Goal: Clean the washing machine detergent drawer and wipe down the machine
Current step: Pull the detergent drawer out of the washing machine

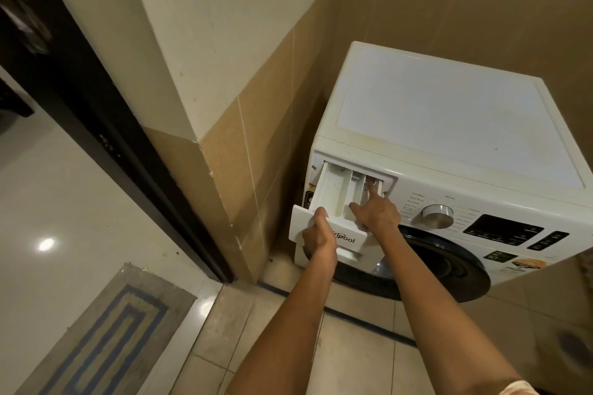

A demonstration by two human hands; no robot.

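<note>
The left hand [317,234] covers the first letters of the brand name on the detergent drawer [330,192] front. Labels around the dial [437,216] are too small to read. The rug [106,337] runs off the bottom edge.

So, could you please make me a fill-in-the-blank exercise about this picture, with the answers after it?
1. The drawer is pulled ___ of the machine.
2. The left hand grips the drawer's ___ panel.
3. The right hand reaches into the ___.
Answers: out; front; drawer.
</note>
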